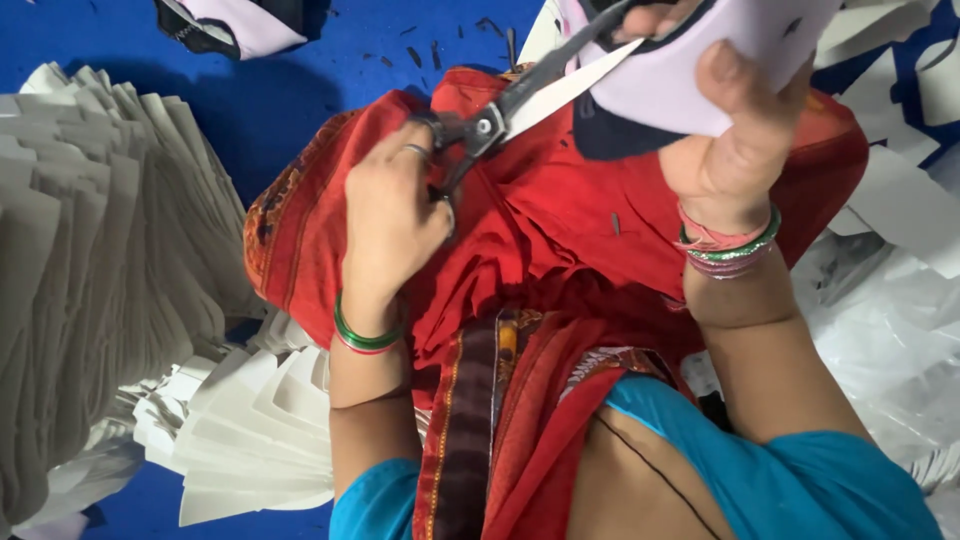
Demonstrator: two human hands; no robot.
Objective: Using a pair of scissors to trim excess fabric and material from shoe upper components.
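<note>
Over your red-draped lap, scissors meet a pale sheet.

Your left hand has its fingers closed through the handles of the one pair of scissors, at the lower-left end of the tool. Its long axis runs diagonally, blades pointing up and to the right, parted around the edge of the single white piece with a dark border. Your right hand clamps that piece, thumb on its face, fingers behind. Beyond your left hand, many cut white sheets lie fanned on the blue floor; I cannot count them.
</note>
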